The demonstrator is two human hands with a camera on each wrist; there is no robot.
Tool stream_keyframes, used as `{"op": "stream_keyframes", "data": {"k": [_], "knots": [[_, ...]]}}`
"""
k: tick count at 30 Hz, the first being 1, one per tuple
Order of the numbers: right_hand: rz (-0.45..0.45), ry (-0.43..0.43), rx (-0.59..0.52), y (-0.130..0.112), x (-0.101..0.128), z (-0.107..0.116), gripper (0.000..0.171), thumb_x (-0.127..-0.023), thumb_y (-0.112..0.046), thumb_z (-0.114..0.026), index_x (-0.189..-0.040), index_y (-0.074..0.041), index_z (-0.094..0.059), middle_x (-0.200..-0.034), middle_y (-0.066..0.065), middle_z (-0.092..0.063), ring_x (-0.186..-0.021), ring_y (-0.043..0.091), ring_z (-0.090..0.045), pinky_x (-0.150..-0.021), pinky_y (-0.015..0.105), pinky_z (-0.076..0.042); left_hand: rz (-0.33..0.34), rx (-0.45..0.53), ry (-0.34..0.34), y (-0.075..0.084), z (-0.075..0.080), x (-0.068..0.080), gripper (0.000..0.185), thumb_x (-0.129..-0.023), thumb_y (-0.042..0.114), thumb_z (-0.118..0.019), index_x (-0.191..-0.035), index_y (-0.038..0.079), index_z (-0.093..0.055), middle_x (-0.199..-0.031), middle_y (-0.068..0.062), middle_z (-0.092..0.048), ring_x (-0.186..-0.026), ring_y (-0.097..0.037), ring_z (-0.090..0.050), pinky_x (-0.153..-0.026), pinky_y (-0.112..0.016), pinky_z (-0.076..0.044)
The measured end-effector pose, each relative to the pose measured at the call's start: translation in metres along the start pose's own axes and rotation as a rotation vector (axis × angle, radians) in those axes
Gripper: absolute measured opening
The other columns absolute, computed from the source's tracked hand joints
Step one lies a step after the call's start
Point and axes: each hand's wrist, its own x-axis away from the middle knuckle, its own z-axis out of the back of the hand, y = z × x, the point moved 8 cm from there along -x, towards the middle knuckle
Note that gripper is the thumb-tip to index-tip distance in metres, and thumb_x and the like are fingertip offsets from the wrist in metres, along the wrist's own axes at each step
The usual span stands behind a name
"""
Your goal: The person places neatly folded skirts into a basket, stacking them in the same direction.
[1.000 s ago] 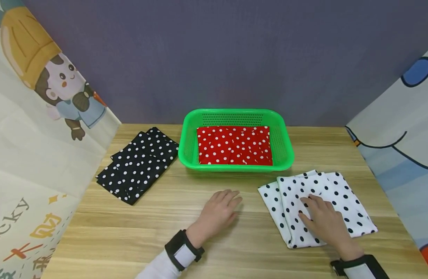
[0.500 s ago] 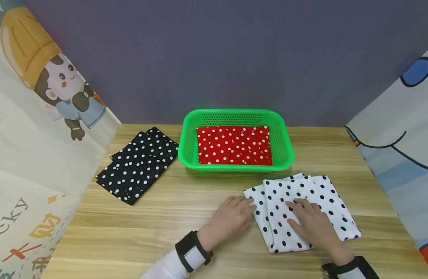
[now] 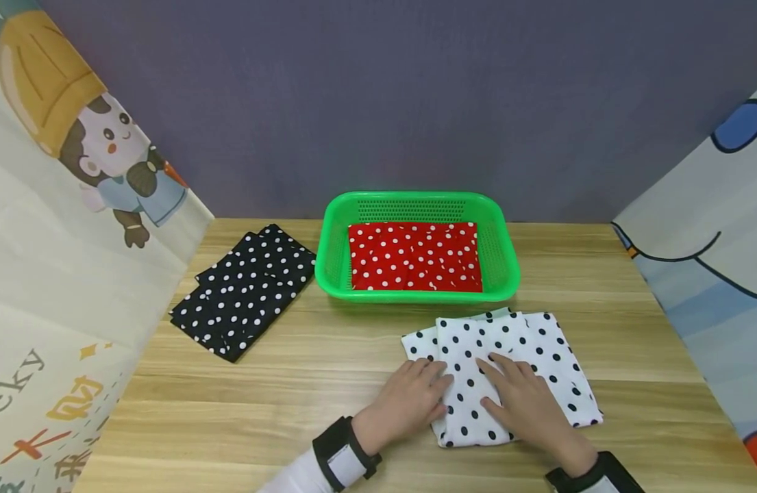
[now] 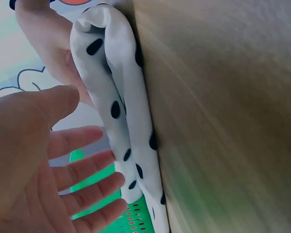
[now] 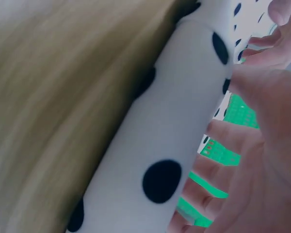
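A folded white cloth with black dots point(image 3: 470, 342) lies flat on the table in front of the basket, its layers slightly offset at the left. My right hand point(image 3: 529, 404) rests on top of it with fingers spread. At the cloth's left edge is my left hand point(image 3: 409, 397), its fingertips over the border. In the left wrist view the left fingers point(image 4: 87, 170) are extended beside the cloth's folded edge point(image 4: 119, 111). The right wrist view has the right fingers point(image 5: 213, 170) lying along the cloth's upper side point(image 5: 169, 121).
Behind the cloth stands a green plastic basket point(image 3: 510, 274) holding a folded red cloth with white dots point(image 3: 415, 257). A folded black cloth with white dots point(image 3: 245, 291) lies left of the basket. The wooden table point(image 3: 230, 418) meets a dark back wall point(image 3: 403, 103).
The white cloth has slid left across the table under my right hand. My left hand has moved slightly right and now reaches the cloth's left edge. The basket and other cloths have stayed put.
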Motion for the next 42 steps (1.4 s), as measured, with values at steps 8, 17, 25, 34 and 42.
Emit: {"op": "stream_keyframes", "data": {"k": [8, 17, 25, 34, 42], "knots": [[0.060, 0.036, -0.099, -0.015, 0.000, 0.001, 0.065, -0.078, -0.035, -0.069, -0.134, -0.010, -0.047, -0.134, 0.017, -0.047, -0.113, 0.035, -0.050, -0.089, 0.052, -0.043, 0.061, 0.005, -0.026, -0.008, -0.001, 0.008, 0.040, -0.086, 0.044, -0.058, -0.115, 0.015, -0.063, -0.118, -0.004, -0.056, -0.107, -0.018, -0.052, -0.091, -0.030, -0.043], [-0.032, 0.072, -0.273, -0.004, -0.004, 0.013, 0.053, -0.084, -0.024, -0.065, -0.132, -0.008, -0.048, -0.129, 0.014, -0.051, -0.116, 0.033, -0.049, -0.094, 0.049, -0.042, 0.096, 0.030, -0.047, -0.022, -0.002, 0.022, 0.039, -0.086, 0.043, -0.059, -0.112, 0.014, -0.064, -0.121, -0.006, -0.055, -0.108, -0.020, -0.054, -0.093, -0.032, -0.044], [-0.127, 0.254, -0.255, 0.025, -0.002, 0.033, 0.044, -0.080, -0.011, -0.066, -0.120, 0.004, -0.054, -0.115, 0.027, -0.054, -0.104, 0.043, -0.052, -0.084, 0.056, -0.044, 0.170, 0.116, -0.088, -0.043, -0.002, 0.036, 0.038, -0.085, 0.039, -0.061, -0.111, 0.012, -0.064, -0.125, -0.010, -0.054, -0.114, -0.024, -0.053, -0.098, -0.035, -0.041], [-0.247, 0.097, -0.216, 0.035, 0.000, 0.009, 0.049, -0.082, -0.019, -0.064, -0.124, 0.003, -0.051, -0.119, 0.030, -0.050, -0.106, 0.047, -0.049, -0.083, 0.058, -0.043, 0.236, 0.161, -0.077, -0.062, 0.001, 0.050, 0.037, -0.082, 0.033, -0.066, -0.110, 0.010, -0.063, -0.128, -0.010, -0.053, -0.116, -0.025, -0.052, -0.100, -0.035, -0.041], [-0.199, 0.108, -0.191, 0.021, -0.002, 0.000, 0.050, -0.079, -0.021, -0.069, -0.122, 0.001, -0.055, -0.116, 0.026, -0.053, -0.105, 0.042, -0.051, -0.084, 0.055, -0.045, 0.301, 0.208, -0.062, -0.075, 0.002, 0.061, 0.039, -0.079, 0.029, -0.070, -0.113, 0.010, -0.061, -0.127, -0.010, -0.052, -0.113, -0.025, -0.054, -0.090, -0.035, -0.048]]}}
